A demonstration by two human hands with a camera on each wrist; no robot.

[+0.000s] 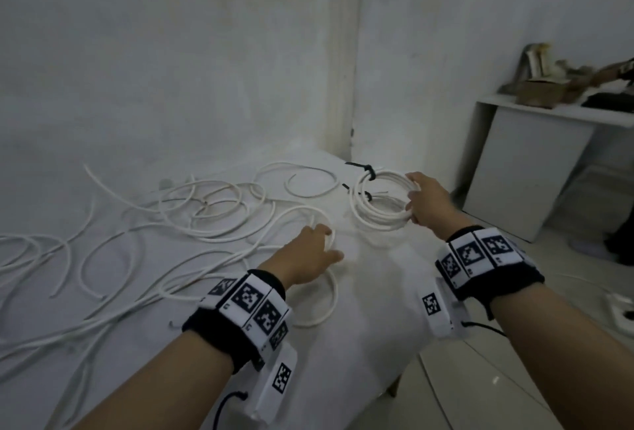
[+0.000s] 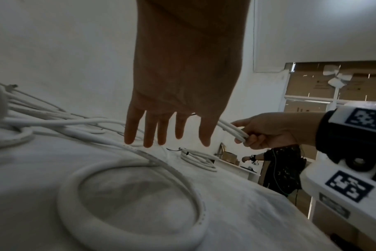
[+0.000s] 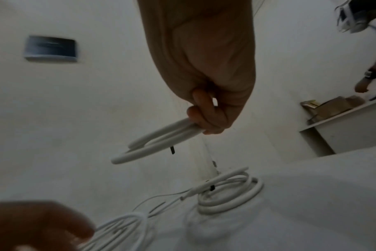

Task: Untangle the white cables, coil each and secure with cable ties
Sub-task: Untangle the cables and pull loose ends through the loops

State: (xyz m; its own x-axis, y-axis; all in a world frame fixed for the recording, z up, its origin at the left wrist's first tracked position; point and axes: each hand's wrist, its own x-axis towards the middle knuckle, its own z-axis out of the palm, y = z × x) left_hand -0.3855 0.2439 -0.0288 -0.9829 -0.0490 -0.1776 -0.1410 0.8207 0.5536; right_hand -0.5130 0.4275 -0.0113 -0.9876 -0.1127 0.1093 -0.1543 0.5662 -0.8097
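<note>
The right hand [image 1: 427, 201] is gripping a coiled white cable [image 1: 379, 201], fingers curled round the near-right side of its loops and lifting it clear of the white-covered table [image 1: 377, 292]; the right wrist view shows the coil [image 3: 157, 144] hanging in the air from the curled fingers [image 3: 204, 115]. A black cable tie [image 1: 368, 170] is binding the coil at its far edge, and a second black tie [image 1: 367, 195] is showing inside the ring. A second tied coil [image 3: 230, 193] is lying flat on the table beneath the held one, near the far right corner.

The left hand [image 1: 310, 258] is reaching forward above the table, its grip wide, fingers [image 2: 149, 130] straight and spread and holding nothing. Just under and in front of it a loose white cable loop [image 1: 322, 299] is lying on the cloth. To the left, the tangle of white cables [image 1: 206, 210] is sprawling across the table, well apart from the coils.

A white shelf [image 1: 549, 110] with cardboard clutter is standing by the right wall.
</note>
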